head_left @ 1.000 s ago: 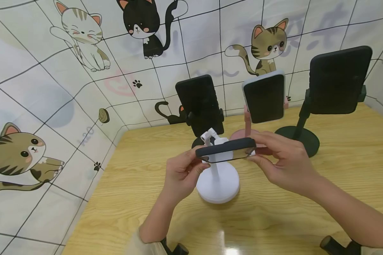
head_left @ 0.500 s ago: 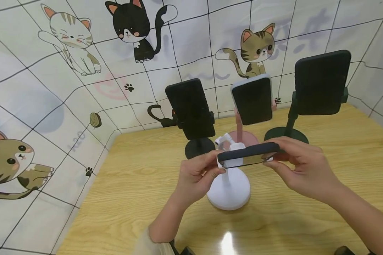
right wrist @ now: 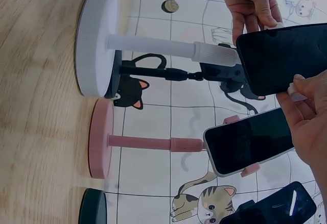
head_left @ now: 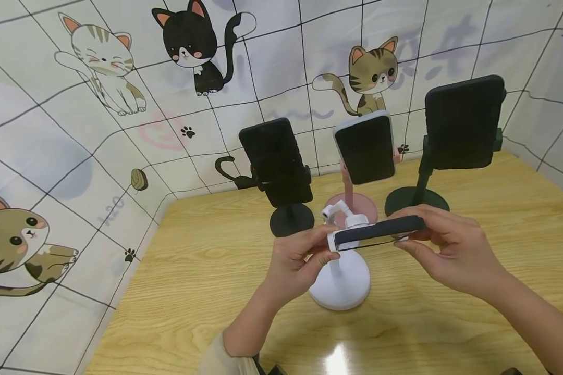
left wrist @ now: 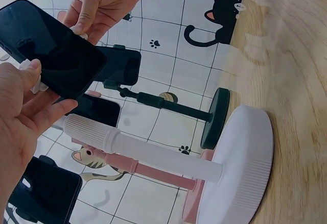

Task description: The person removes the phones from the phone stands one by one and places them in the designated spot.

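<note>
Both hands hold a dark phone (head_left: 380, 229) at the head of a white phone stand (head_left: 340, 286). From the head it appears edge-on; its black screen (left wrist: 46, 45) faces the left wrist camera. At one side of the phone, my left hand (head_left: 297, 260) pinches thumb and fingers round a white clamp arm (head_left: 332, 241). My right hand (head_left: 455, 250) grips the opposite side, its thumb by another white clamp piece (right wrist: 292, 88). The stand's jointed arm (head_left: 340, 208) shows behind the phone, while the holder's back is largely hidden.
Behind stand several phones on holders: a black stand (head_left: 291, 221) at left, a pink stand (head_left: 349, 195) in the middle, a dark green stand (head_left: 417, 198) at right. A wooden table (head_left: 192, 291) carries them all. A cat-print cloth (head_left: 281, 67) hangs behind.
Phone and hands have shifted right relative to the white stand, and more of the white clamp shows at the phone's left end. The head view has turned slightly. Both hands keep their hold.
</note>
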A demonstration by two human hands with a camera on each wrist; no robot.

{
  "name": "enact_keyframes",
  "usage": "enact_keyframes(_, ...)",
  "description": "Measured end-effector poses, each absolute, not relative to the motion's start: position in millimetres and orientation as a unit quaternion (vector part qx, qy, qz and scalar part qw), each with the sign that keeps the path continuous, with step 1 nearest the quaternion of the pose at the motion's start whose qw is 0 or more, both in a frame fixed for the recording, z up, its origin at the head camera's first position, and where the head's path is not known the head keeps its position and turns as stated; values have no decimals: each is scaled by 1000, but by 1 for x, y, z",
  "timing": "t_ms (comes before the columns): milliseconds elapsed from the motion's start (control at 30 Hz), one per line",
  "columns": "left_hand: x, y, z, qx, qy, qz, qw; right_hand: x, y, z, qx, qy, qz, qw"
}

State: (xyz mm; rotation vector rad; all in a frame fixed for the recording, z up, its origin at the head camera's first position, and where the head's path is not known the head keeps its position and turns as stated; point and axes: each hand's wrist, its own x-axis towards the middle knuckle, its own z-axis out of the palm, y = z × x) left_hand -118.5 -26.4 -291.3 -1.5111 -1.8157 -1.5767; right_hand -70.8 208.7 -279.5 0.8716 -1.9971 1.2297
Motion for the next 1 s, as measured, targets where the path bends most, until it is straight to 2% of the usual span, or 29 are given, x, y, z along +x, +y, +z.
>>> enact_keyframes(800,-113,-29,-294,-506,-656,-543,138,-71,204,-290,345,-678,589,273)
enact_keyframes(1000,-117,-34,-290,-510,-670,-513,168,-70,202,-288,341,-676,594,272)
